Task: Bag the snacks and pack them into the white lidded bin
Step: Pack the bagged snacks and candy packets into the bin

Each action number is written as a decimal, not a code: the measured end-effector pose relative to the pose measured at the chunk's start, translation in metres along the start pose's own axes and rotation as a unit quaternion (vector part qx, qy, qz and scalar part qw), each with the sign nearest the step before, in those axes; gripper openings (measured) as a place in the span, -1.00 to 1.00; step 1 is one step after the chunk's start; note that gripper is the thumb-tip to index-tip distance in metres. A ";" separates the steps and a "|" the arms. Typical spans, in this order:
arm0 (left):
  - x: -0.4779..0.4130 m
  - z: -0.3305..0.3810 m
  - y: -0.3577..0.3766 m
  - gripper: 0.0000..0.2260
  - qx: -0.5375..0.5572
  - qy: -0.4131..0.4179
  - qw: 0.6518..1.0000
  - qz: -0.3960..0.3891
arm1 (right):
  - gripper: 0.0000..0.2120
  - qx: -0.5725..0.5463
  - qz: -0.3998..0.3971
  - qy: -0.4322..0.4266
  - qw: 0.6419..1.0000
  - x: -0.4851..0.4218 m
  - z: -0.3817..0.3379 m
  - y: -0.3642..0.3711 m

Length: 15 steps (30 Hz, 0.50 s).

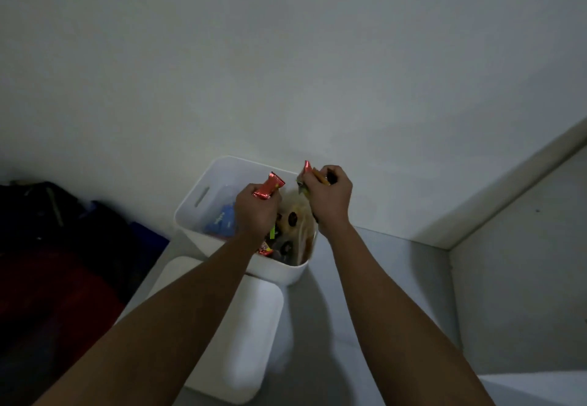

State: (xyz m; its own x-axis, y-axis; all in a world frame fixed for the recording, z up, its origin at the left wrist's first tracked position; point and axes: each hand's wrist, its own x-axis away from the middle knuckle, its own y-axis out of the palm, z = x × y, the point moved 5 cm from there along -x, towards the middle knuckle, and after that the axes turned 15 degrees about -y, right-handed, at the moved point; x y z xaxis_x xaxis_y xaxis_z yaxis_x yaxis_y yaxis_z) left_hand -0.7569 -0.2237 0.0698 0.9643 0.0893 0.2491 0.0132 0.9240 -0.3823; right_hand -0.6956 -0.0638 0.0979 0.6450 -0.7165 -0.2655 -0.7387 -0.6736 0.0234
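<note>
While both forearms reach forward over the grey desk [365, 294], the white bin [203, 189] stands open against the pale back wall [286, 56], directly beneath and between the two hands. Left hand [255, 211]: fingers curled closed around a red foil snack bar [269, 187], whose crimped end sticks up past the knuckles; the hand hovers over the middle of the bin's opening. Right hand [330, 197]: also clenched, holding a small bunch of wrappers [309, 176] in red, yellow and green, positioned above the bin's right rim. How many wrappers are in that bunch cannot be told. Bin contents: a blue packet [222, 223] on the left side, a pale clear bag with dark round pieces [297, 218] on the right, and further small red and dark wrapped items [273, 246] toward the near wall, partly hidden by the left wrist. A slot handle shows in the bin's left wall. White lid [235, 335]: lying flat on the desk just in front of the bin, under the left forearm, its near corner close to the desk's front edge. Desk boundaries: back wall touching or nearly touching the bin's far side; a side panel [514, 294] rising at the right, with bare grey surface between it and the bin. Left of the desk's edge, lower down, lie dark bags [47, 246] in black, red and blue, dimly lit.
</note>
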 end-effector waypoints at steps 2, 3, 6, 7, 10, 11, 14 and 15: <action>-0.003 -0.004 -0.002 -0.82 0.003 -0.003 1.000 -0.011 | -0.71 0.019 -0.006 0.022 1.000 0.004 0.009 0.020; -0.004 -0.007 -0.001 -0.76 0.009 -0.012 0.999 -0.031 | -0.71 0.021 -0.005 0.037 0.999 0.006 0.014 0.027; -0.015 -0.023 0.010 -0.45 0.052 -0.078 0.989 -0.110 | -0.61 0.011 -0.020 0.066 0.998 0.010 0.022 0.037; -0.020 -0.030 0.012 -0.30 0.056 -0.101 0.986 -0.120 | -0.56 0.011 -0.027 0.073 0.997 0.011 0.020 0.038; -0.035 -0.048 0.019 -0.14 0.069 -0.149 0.975 -0.148 | -0.60 -0.008 -0.020 0.091 0.996 0.007 0.019 0.032; -0.035 -0.049 0.019 -0.19 0.077 -0.157 0.972 -0.156 | -0.63 -0.013 -0.013 0.093 0.996 0.006 0.019 0.029; -0.026 -0.039 0.016 -0.34 0.082 -0.160 0.969 -0.171 | -0.51 0.004 -0.019 0.088 0.996 0.006 0.020 0.027; -0.021 -0.034 0.014 -0.39 0.079 -0.156 0.969 -0.172 | -0.48 0.002 -0.016 0.087 0.996 0.008 0.019 0.027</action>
State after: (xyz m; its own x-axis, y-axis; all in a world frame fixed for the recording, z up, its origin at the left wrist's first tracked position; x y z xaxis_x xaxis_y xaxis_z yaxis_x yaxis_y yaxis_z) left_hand -0.7683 -0.2251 0.0293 0.7822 -0.1493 0.6048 0.2558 0.9622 -0.0933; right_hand -0.7147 -0.0841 0.0778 0.6918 -0.7157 -0.0957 -0.7181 -0.6958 0.0135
